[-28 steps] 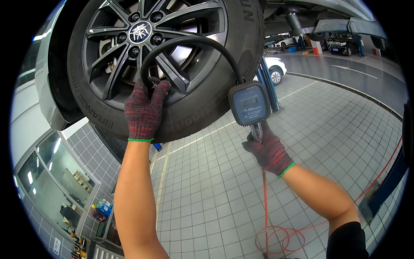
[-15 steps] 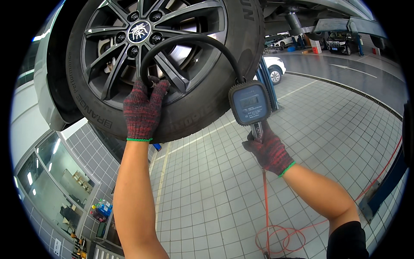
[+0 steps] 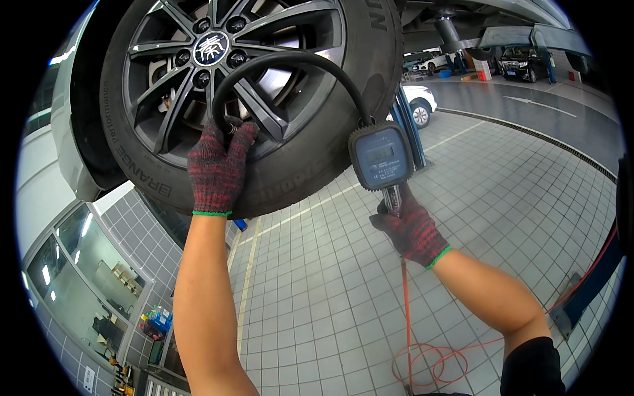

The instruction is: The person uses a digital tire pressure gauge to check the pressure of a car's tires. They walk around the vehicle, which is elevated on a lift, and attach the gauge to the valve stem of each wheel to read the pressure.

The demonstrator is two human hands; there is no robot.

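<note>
A car wheel with a dark alloy rim (image 3: 267, 122) and black tire (image 3: 304, 173) hangs raised in front of me. My left hand (image 3: 218, 165), in a dark red and black knit glove, pinches the end of a black rubber hose (image 3: 284, 58) at the lower rim edge; its fitting is mostly hidden by the fingers. The hose arches over to a digital tire inflator gauge (image 3: 381, 157) with a square dark body and small screen. My right hand (image 3: 413, 228), gloved alike, is wrapped round the gauge's handle below the screen, holding it upright.
A thin red air line (image 3: 407, 297) drops from the gauge handle to loops on the tiled floor (image 3: 317, 284). Blue lift posts (image 3: 409, 129) stand behind the tire and at far right. Bottles (image 3: 157, 320) and tools sit at lower left. A white car (image 3: 420, 105) is parked beyond.
Both hands keep their grips, and hose and gauge stay nearly in place. The view has shifted very slightly.
</note>
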